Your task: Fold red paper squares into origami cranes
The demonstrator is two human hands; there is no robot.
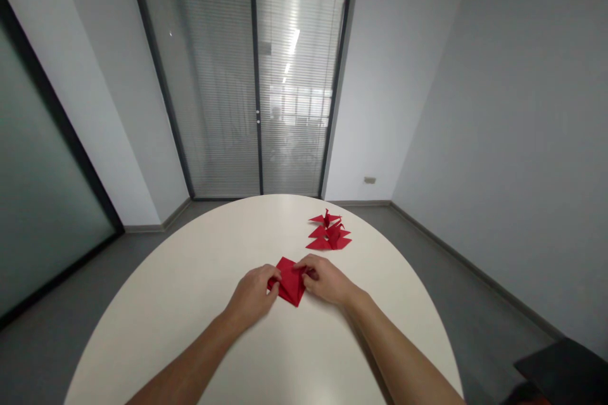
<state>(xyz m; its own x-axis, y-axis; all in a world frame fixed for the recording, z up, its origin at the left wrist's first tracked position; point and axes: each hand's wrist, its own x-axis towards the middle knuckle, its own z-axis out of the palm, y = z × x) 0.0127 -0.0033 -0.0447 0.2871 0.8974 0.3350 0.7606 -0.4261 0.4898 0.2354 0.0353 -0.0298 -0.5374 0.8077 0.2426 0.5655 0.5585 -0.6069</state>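
Observation:
A folded piece of red origami paper [291, 280] lies low over the table between my hands, roughly diamond-shaped with one corner toward me. My left hand [255, 294] pinches its left edge between thumb and fingers. On the opposite side, my right hand [327, 278] has its fingers closed on the right edge, with the index finger lying over the upper part. Just beyond my right hand, several finished-looking red paper cranes [330, 232] stand close together in a row, wings spread.
All this is on a round cream-white table [190, 304]. Beyond its far edge is a dark-framed glass door [259, 88] with blinds. Grey walls rise at both sides. A dark object [565, 367] shows at the lower right, off the table.

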